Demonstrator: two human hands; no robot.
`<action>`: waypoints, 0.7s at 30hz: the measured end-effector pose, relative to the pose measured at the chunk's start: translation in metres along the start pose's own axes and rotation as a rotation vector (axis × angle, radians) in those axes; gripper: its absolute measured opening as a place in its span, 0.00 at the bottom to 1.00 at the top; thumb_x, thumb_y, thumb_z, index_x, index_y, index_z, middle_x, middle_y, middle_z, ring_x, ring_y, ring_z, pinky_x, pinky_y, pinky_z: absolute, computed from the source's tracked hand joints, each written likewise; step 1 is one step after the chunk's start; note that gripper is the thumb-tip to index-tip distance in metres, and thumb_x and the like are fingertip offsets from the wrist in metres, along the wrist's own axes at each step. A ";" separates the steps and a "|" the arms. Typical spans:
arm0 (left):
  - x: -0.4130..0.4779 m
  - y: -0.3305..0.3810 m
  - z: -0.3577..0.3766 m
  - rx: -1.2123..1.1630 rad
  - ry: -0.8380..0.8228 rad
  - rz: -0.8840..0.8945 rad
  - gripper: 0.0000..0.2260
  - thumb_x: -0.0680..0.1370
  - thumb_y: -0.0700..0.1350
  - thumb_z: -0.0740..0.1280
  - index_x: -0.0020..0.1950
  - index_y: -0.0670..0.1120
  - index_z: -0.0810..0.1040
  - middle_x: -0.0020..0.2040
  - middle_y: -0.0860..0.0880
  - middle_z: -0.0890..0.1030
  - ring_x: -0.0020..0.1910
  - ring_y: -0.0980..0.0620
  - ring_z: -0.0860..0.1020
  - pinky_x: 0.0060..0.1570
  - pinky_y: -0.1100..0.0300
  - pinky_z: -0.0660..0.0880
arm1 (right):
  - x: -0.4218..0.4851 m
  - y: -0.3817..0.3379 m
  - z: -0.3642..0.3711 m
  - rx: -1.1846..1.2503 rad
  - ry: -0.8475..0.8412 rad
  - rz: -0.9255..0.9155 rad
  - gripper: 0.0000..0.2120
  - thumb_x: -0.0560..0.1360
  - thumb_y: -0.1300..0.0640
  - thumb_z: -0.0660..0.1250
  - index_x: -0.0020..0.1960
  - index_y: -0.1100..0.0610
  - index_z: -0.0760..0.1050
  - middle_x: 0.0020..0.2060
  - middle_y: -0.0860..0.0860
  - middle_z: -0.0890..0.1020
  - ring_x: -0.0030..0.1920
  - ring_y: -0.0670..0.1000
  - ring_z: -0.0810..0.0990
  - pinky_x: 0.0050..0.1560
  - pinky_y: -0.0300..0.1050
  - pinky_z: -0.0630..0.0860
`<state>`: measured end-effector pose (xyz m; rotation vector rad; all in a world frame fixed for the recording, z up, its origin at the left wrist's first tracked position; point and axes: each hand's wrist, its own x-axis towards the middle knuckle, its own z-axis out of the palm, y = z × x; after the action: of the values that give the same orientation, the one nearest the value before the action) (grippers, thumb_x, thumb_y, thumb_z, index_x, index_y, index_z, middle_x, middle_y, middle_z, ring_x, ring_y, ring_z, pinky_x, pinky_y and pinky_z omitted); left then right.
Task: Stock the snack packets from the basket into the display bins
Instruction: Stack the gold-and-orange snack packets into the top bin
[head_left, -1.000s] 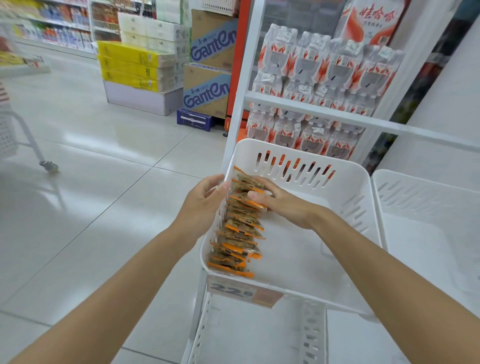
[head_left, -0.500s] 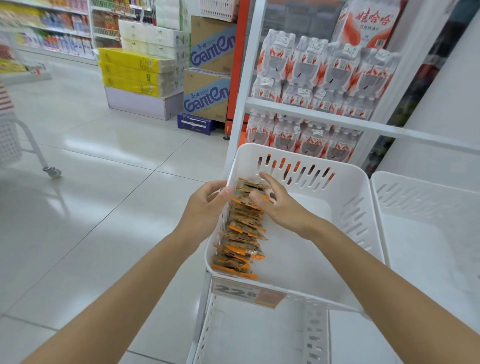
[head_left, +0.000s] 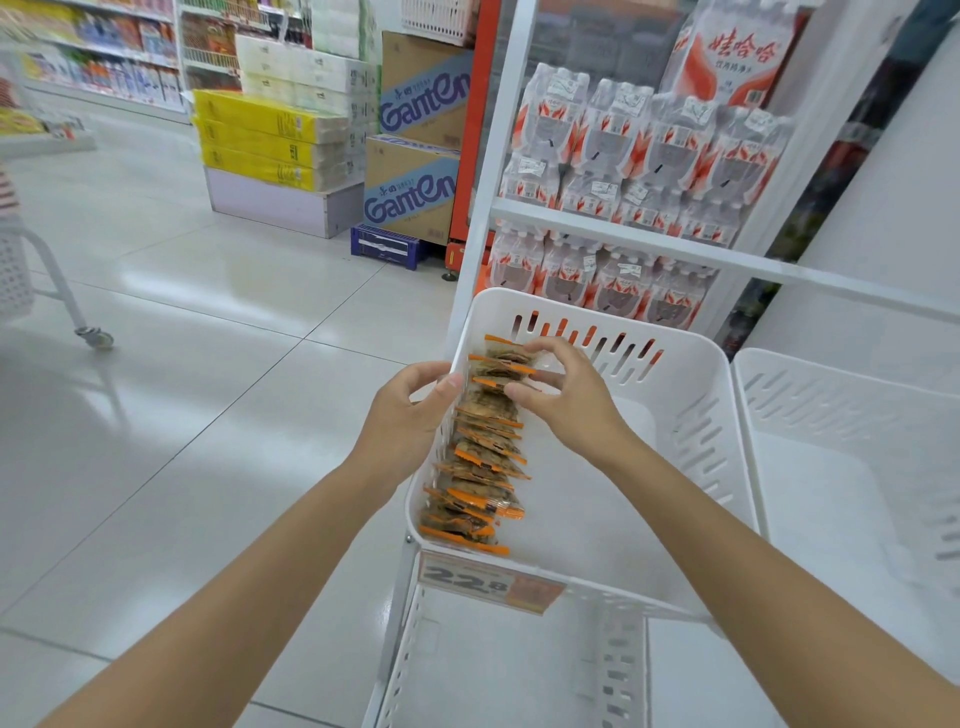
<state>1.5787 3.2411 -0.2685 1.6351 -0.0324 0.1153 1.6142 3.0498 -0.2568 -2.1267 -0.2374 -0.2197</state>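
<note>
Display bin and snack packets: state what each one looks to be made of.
The display bin looks like moulded white plastic with a semi-gloss finish: it has a rounded one-piece rim, slotted walls and a soft sheen. The snack packets look like thin clear plastic film with orange printed edges: the brown contents show through and the film glints. The exact kind of film cannot be told.

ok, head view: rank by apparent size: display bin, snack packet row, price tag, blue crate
1. display bin
2. snack packet row
3. price tag
4. blue crate (farther away, so true size unsure)
</note>
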 end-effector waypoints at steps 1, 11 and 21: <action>0.000 0.000 0.000 0.004 0.001 0.000 0.13 0.81 0.50 0.63 0.65 0.49 0.76 0.59 0.54 0.79 0.55 0.60 0.77 0.39 0.74 0.71 | 0.002 -0.001 0.004 -0.008 0.005 -0.005 0.24 0.75 0.58 0.73 0.67 0.47 0.69 0.69 0.48 0.68 0.63 0.49 0.75 0.42 0.29 0.75; 0.003 -0.002 0.000 -0.007 -0.008 -0.002 0.12 0.82 0.50 0.62 0.63 0.49 0.76 0.56 0.54 0.79 0.51 0.62 0.77 0.34 0.78 0.71 | 0.005 0.000 0.011 -0.089 -0.089 0.015 0.28 0.76 0.54 0.71 0.74 0.50 0.66 0.69 0.51 0.66 0.66 0.50 0.70 0.67 0.44 0.69; 0.002 0.004 -0.002 0.122 0.072 0.041 0.16 0.80 0.49 0.67 0.65 0.47 0.75 0.61 0.53 0.78 0.53 0.56 0.79 0.43 0.70 0.74 | -0.011 -0.005 -0.001 -0.084 -0.054 0.053 0.45 0.72 0.48 0.75 0.79 0.42 0.51 0.77 0.47 0.55 0.75 0.52 0.58 0.75 0.55 0.61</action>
<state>1.5805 3.2426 -0.2643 1.7516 -0.0039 0.2112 1.6021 3.0508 -0.2549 -2.2213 -0.2062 -0.1439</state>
